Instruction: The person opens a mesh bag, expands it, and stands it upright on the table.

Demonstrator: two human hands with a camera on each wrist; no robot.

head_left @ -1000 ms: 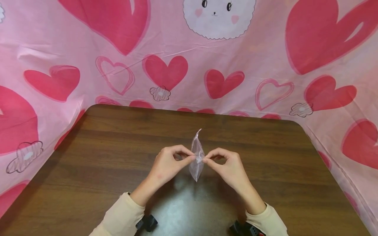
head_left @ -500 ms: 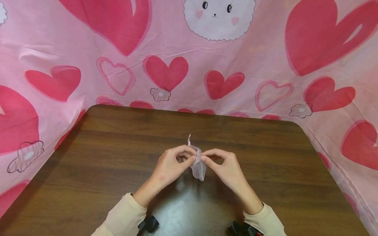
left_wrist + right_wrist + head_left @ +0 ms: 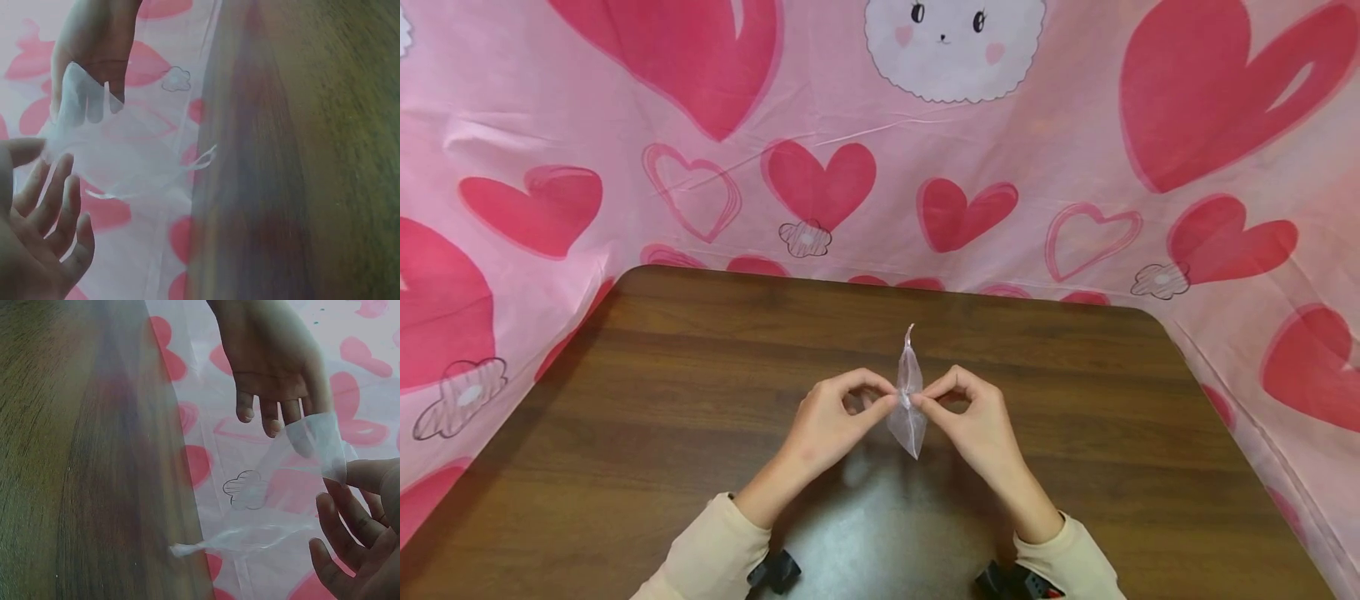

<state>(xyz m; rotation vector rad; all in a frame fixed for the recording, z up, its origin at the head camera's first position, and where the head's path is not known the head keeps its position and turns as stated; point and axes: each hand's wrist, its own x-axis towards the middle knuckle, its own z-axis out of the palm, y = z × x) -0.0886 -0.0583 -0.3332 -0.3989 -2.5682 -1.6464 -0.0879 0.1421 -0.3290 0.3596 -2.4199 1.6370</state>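
A small sheer, whitish drawstring pouch (image 3: 913,435) is held up between the two hands over the table. My left hand (image 3: 831,421) pinches its left side between thumb and index finger, while my right hand (image 3: 979,417) does the same from the right. The head view shows the pouch nearly edge-on, pointed at both ends. Its see-through cloth (image 3: 137,150) spreads wider in the left wrist view, with a thin ribbon loop (image 3: 205,160) sticking out. A twisted ribbon end (image 3: 184,550) trails from it in the right wrist view. The other fingers of both hands are loosely bent, behind or beside the cloth.
The dark wooden table (image 3: 700,350) reaches back to a pink curtain (image 3: 895,158) printed with red hearts, which also hangs along both sides. Black wrist devices (image 3: 775,572) show below the sleeves (image 3: 707,550), near the front.
The pouch turned and leaned left half a second ago, then came back to nearly edge-on, its tip now farther right. Both hands shifted only slightly, fingertips working at its middle.
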